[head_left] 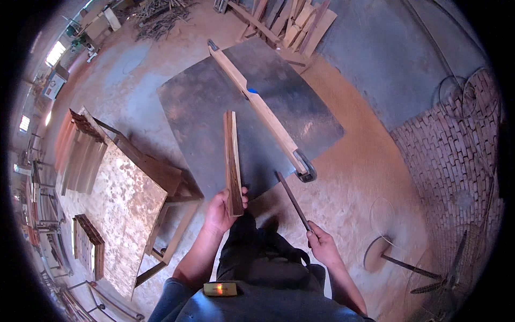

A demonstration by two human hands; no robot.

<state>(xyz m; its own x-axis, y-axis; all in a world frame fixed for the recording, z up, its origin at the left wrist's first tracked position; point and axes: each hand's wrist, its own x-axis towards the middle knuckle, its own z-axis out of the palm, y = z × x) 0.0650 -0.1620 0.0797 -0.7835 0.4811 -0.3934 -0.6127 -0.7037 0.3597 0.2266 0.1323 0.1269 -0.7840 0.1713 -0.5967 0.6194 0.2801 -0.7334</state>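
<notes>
My left hand (216, 212) is closed around the near end of a two-toned wooden strip (231, 161), brown with a paler edge, which points away from me above the table. In my right hand (323, 245) is a long, thin dark file-like bar (293, 200), gripped at its near end and slanting forward and left. Its far tip comes close to the front edge of the dark table (188, 102). Across that tabletop lies a long wooden bar (268, 118) with a notch, a blue piece (252, 91) at the notch and a dark clamp-like fitting (306, 170) at its near end.
To my left stands a bench with a blotchy top (126, 209), bearing stacked wooden slats (85, 161) and a smaller stack (88, 244). A fan (449, 276) is at the lower right, near stacked bricks (450, 134). Planks (300, 27) lean beyond the table; scrap wood (161, 16) is piled farther off.
</notes>
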